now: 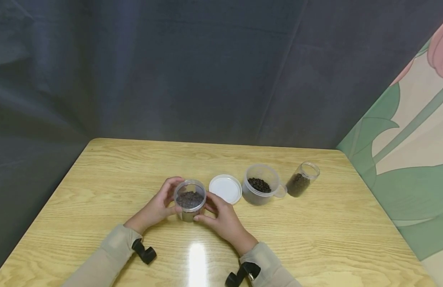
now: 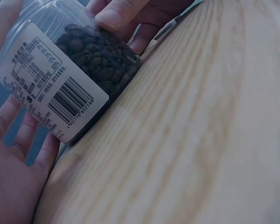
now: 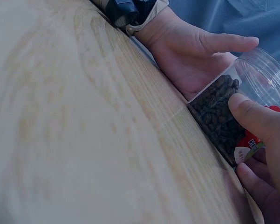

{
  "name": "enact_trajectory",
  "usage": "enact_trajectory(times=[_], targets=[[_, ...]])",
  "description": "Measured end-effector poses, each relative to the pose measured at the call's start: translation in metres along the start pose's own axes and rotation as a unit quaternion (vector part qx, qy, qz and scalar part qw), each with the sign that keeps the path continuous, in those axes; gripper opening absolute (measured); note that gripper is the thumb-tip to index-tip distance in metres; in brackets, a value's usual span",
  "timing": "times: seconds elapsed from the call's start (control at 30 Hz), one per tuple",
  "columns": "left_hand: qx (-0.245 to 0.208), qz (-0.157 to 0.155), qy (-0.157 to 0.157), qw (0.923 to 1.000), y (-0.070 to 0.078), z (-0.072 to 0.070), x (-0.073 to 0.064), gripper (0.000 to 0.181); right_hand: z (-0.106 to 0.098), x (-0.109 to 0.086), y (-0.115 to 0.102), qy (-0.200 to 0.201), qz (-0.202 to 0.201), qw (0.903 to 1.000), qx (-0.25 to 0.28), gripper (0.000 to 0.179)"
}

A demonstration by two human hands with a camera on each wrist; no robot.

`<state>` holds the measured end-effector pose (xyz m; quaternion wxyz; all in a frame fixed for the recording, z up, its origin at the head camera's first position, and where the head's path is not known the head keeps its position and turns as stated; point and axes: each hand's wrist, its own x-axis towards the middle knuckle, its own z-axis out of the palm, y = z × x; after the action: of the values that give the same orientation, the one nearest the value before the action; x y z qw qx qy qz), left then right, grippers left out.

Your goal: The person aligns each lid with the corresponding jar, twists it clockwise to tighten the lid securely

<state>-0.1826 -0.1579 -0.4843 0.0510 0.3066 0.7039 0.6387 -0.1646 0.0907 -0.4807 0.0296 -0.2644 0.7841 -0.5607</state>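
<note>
A clear plastic jar (image 1: 190,201), about half full of dark coffee beans (image 3: 217,109), stands on the table between both hands. Its mouth faces up, and a white barcode label (image 2: 53,84) covers part of its wall. From the left, my left hand (image 1: 159,202) holds the jar, thumb near the rim and fingers partly hidden behind it. On the other side my right hand (image 1: 223,220) grips it, with the thumb pressed on the lower wall. Just beyond the right hand lies a round white lid (image 1: 225,189), flat on the wood.
Right of the lid stands a translucent measuring cup (image 1: 255,197) with a handle and dark beans inside. A glass (image 1: 303,180) containing dark beans is beside the handle. The wooden table (image 1: 332,239) meets a dark curtain (image 1: 207,79) at the back and a floral-patterned cloth (image 1: 415,167) at right.
</note>
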Motion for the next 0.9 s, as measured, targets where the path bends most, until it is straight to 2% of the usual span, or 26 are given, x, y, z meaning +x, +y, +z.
enact_trajectory(times=[0.17, 0.33, 0.53, 0.9], targets=[[0.011, -0.007, -0.004, 0.9999, 0.0027, -0.0006, 0.0003, 0.075, 0.0013, -0.0002, -0.0001, 0.005, 0.006, 1.0000, -0.005, 0.076], [0.013, -0.001, -0.021, 0.9997, 0.0009, -0.0039, -0.0004, 0.071, 0.0001, 0.0001, -0.0080, 0.003, 0.004, 0.9999, -0.012, 0.074], [0.011, -0.002, -0.028, 0.9995, 0.0002, -0.0040, -0.0006, 0.068, -0.0007, 0.0001, -0.0010, -0.002, -0.010, 0.9997, -0.021, 0.075], [-0.001, -0.003, -0.012, 0.9999, 0.0010, -0.0015, 0.0004, 0.079, 0.0000, -0.0001, 0.0002, 0.000, -0.010, 0.9998, -0.018, 0.075]])
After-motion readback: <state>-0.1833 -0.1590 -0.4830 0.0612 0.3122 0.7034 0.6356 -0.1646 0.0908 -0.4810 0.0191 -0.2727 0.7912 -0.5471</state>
